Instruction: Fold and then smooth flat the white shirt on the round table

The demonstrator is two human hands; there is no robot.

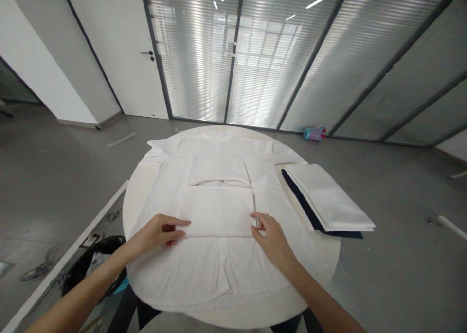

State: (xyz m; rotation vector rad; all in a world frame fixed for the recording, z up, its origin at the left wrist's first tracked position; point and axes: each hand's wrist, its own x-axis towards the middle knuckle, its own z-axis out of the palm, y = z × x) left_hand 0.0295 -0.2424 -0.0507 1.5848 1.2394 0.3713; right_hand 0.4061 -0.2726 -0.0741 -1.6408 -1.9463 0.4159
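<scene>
A white short-sleeved shirt [204, 270] lies spread over a round table, its collar at the far side. On its middle rests a folded white cloth [221, 209], with another folded layer showing at its far end. My left hand [164, 231] has thumb and fingers at the cloth's near left corner, pinching its edge. At the right edge, near the other close corner, my right hand [268, 231] pinches the cloth between thumb and curled fingers. Both hands are low over the shirt.
The round cream table [324, 274] shows at its rim. Folded white fabric [328, 197] lies on dark navy fabric [310, 209] at the right, overhanging the edge. A black-lined bin [97, 260] stands below left. A blue-and-red package [314, 134] lies by the glass wall.
</scene>
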